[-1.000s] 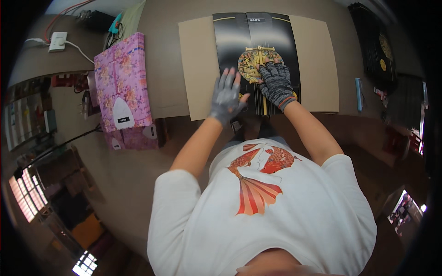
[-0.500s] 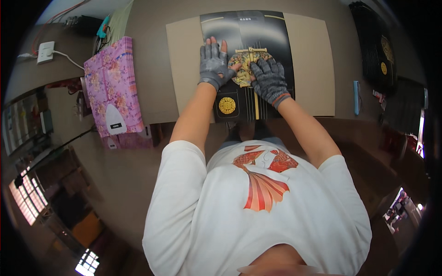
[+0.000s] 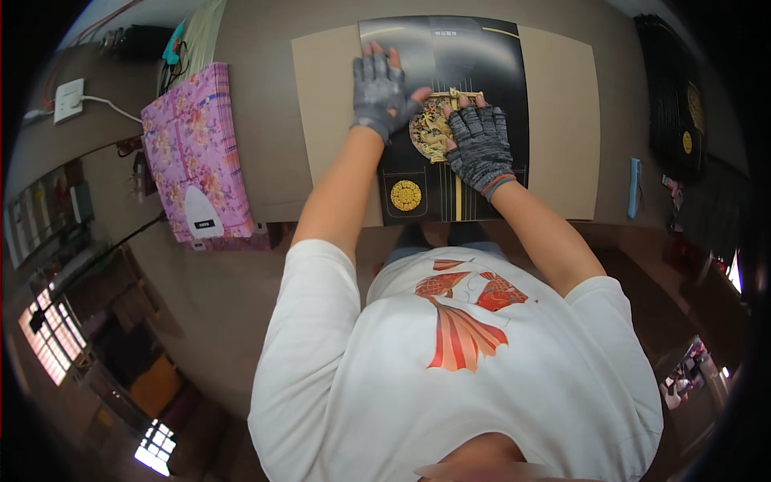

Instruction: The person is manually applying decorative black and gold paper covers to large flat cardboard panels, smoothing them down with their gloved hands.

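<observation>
A black printed sheet [image 3: 482, 64] with gold lines lies on a tan cardboard panel [image 3: 562, 120] on the table. My left hand [image 3: 379, 88], in a grey fingerless glove, presses flat on the sheet's left part, fingers spread. My right hand [image 3: 479, 143], in a dark knit fingerless glove, rests on a round gold ornament [image 3: 430, 128] at the middle of the sheet, fingertips on its right rim. A small gold round emblem [image 3: 405, 194] sits near the sheet's lower left corner, below my left wrist.
A pink floral padded board [image 3: 193, 145] with a white iron [image 3: 201, 213] on it stands to the left. A wall socket with a cable [image 3: 68, 98] is far left. A black sheet [image 3: 683, 104] and a blue tool [image 3: 634, 186] lie on the right.
My left hand slid up the black sheet from near its lower edge to its upper left part. My right hand stayed on the gold ornament. The view shifted slightly.
</observation>
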`<control>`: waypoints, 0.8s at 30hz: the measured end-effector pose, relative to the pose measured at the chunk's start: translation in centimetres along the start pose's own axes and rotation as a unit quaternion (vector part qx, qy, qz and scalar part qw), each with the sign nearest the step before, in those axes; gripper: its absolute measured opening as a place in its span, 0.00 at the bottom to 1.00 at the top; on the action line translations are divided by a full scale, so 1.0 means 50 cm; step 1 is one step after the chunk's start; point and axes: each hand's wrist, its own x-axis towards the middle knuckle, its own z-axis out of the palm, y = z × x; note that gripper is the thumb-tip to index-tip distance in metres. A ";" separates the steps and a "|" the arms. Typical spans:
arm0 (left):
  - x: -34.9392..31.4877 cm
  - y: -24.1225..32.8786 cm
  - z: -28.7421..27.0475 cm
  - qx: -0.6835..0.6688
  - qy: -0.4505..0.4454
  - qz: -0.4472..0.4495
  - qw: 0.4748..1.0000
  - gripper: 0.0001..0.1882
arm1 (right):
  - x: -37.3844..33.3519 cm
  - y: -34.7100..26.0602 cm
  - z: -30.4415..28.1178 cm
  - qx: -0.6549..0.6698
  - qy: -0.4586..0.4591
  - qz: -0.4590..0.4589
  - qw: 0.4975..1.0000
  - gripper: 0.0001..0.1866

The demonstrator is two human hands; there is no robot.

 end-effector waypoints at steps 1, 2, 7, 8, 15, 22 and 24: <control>0.029 -0.017 0.003 0.004 0.016 -0.028 0.999 0.53 | -0.001 0.001 0.001 0.000 -0.001 0.000 1.000 0.34; 0.051 -0.034 0.004 0.037 -0.011 -0.050 0.998 0.53 | -0.003 0.002 0.006 0.005 -0.001 -0.002 1.000 0.34; 0.145 -0.122 0.035 0.087 -0.027 -0.111 0.990 0.51 | -0.001 -0.002 0.010 0.028 -0.005 -0.007 1.000 0.34; 0.167 -0.132 0.035 0.108 -0.020 -0.134 0.985 0.49 | 0.000 -0.004 0.009 0.035 -0.008 -0.003 0.999 0.34; 0.305 -0.147 -0.011 0.068 -0.081 -0.231 0.967 0.41 | 0.004 0.002 0.006 0.059 0.000 0.003 0.998 0.33; 0.262 -0.147 0.015 0.089 0.047 0.027 0.995 0.43 | 0.007 0.000 0.007 0.053 0.019 -0.003 0.998 0.34; 0.209 -0.116 0.001 0.069 0.008 0.066 0.995 0.43 | 0.007 0.001 0.005 0.041 0.010 0.001 0.999 0.34</control>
